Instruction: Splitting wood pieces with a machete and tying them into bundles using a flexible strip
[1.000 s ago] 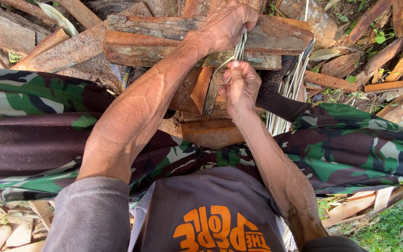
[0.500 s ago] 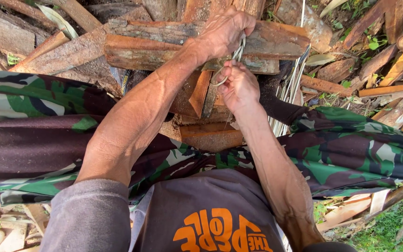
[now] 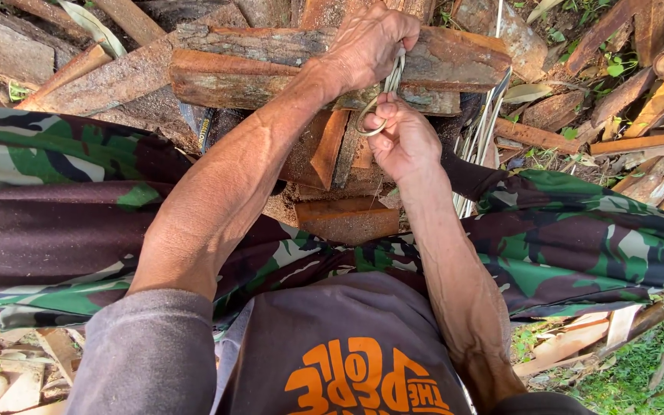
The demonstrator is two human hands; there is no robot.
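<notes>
A bundle of split reddish-brown bark slabs [image 3: 270, 77] lies across my knees, in front of my camouflage trousers [image 3: 578, 230]. My left hand [image 3: 370, 42] presses on top of the bundle and grips pale thin binding strips [image 3: 392, 77] that run over it. Just below, my right hand [image 3: 402, 138] is closed on the same strips, where they form a small loop [image 3: 369, 123]. More loose pale strips [image 3: 485, 123] hang down the right side of the bundle.
Loose bark slabs and wood pieces [image 3: 639, 84] are piled all around, at the left, top and right. Pale wood chips [image 3: 9, 369] lie at the lower left. Grass [image 3: 647, 369] shows at the lower right.
My right hand has shifted slightly right and down while working the loop of strips. My left hand stays pressed on the bundle.
</notes>
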